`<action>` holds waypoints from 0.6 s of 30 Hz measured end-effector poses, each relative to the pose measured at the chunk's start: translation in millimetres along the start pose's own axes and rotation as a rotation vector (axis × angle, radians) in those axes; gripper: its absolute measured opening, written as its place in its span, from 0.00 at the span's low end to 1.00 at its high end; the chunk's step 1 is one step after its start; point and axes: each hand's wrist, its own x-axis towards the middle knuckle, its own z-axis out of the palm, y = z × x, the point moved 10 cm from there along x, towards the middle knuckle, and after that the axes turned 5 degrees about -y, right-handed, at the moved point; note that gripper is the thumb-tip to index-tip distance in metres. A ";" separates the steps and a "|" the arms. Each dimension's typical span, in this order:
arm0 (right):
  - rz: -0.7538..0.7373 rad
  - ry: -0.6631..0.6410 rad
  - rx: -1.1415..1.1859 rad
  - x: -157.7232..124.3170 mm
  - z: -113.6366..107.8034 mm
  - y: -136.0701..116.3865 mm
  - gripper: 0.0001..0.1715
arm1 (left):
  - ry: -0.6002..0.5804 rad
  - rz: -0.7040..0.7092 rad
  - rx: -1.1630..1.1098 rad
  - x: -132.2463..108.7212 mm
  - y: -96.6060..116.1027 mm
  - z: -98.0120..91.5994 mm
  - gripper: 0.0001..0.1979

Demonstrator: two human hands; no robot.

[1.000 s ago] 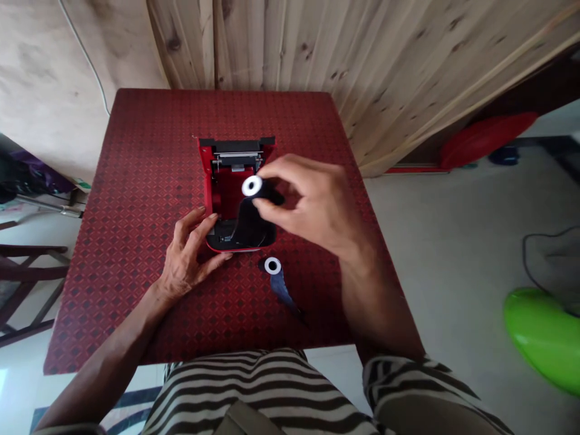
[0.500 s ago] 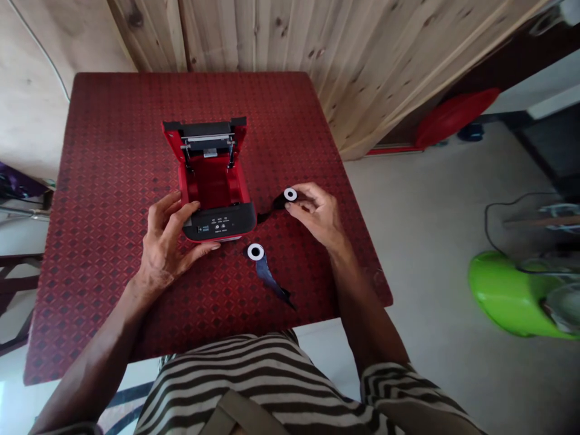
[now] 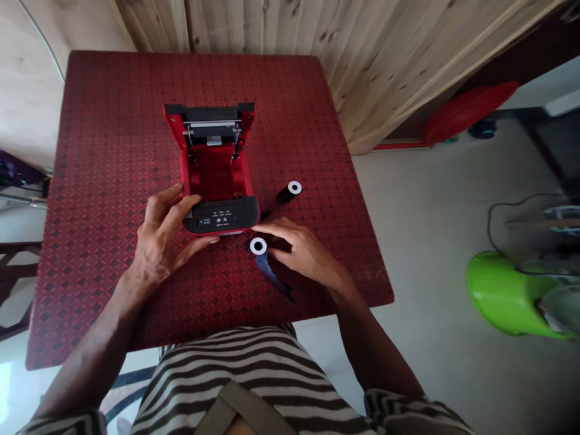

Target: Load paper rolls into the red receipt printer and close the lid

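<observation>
A small red and black label printer (image 3: 222, 219) stands on the table with its lid (image 3: 212, 124) raised and its red bay bare. My left hand (image 3: 161, 232) grips its front left corner, fingers on the top edge and thumb along the front base. Just right of the printer's front, a dark ribbon roll (image 3: 258, 246) with a white ring end trails a loose strip. My right hand (image 3: 304, 249) is beside this roll, thumb and forefinger apart, the forefinger stretched toward the printer's front right corner. A second dark roll (image 3: 294, 188) lies farther back on its own.
The table (image 3: 113, 121) has a red patterned cover and meets a wooden plank wall (image 3: 272, 30) at the back. On the floor to the right are a bright green tub (image 3: 498, 293) and a dark cable (image 3: 490, 217).
My right hand has let go of the farther roll and moved toward me and left, to the nearer roll. My left hand stays on the printer. The view has shifted slightly.
</observation>
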 end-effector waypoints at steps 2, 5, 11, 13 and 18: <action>-0.044 -0.030 0.018 6.5 7.3 -0.6 0.29 | -0.011 -0.014 -0.029 0.6 -1.6 -0.3 0.36; -0.059 -0.040 0.062 8.3 9.6 -4.4 0.22 | -0.011 -0.011 -0.060 1.1 -1.8 -2.1 0.35; -0.090 -0.006 0.077 2.4 -30.6 -50.1 0.17 | -0.009 -0.007 -0.042 -2.5 0.2 -3.4 0.36; -0.137 0.053 -0.043 13.6 -51.7 -74.8 0.17 | -0.013 -0.004 -0.039 -4.5 0.5 -2.1 0.36; -0.220 0.032 -0.447 80.8 -46.2 -106.3 0.16 | -0.016 0.007 -0.082 -9.3 -0.9 2.8 0.31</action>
